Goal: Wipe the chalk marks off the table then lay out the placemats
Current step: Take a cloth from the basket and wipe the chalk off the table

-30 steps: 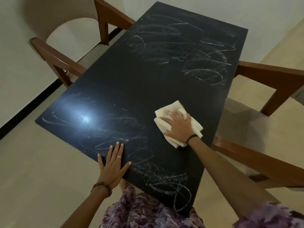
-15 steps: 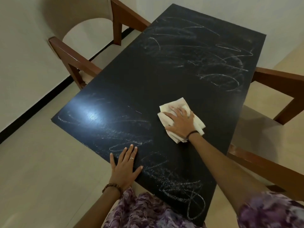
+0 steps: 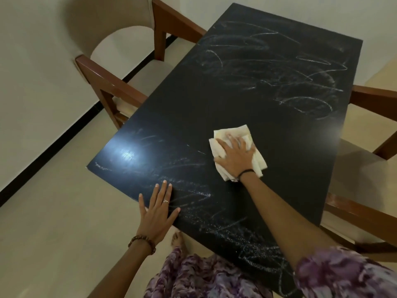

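Note:
A black table (image 3: 214, 100) carries white chalk scribbles at its far end (image 3: 290, 72) and along its near edge (image 3: 247, 239). My right hand (image 3: 235, 155) presses flat, fingers spread, on a folded cream cloth (image 3: 229, 134) near the table's middle. My left hand (image 3: 158, 209) rests flat with straight fingers on the near left edge of the table. No placemats are in view.
A wooden armchair with a pale seat (image 3: 111, 82) stands at the table's left side, close to a wall. Another wooden armchair (image 3: 365, 186) stands at the right side. Pale floor (image 3: 64, 222) lies to my left.
My right hand has slid the cloth a little toward the far end of the table. My left hand stays on the near edge. The camera has shifted, so the table sits further right in view.

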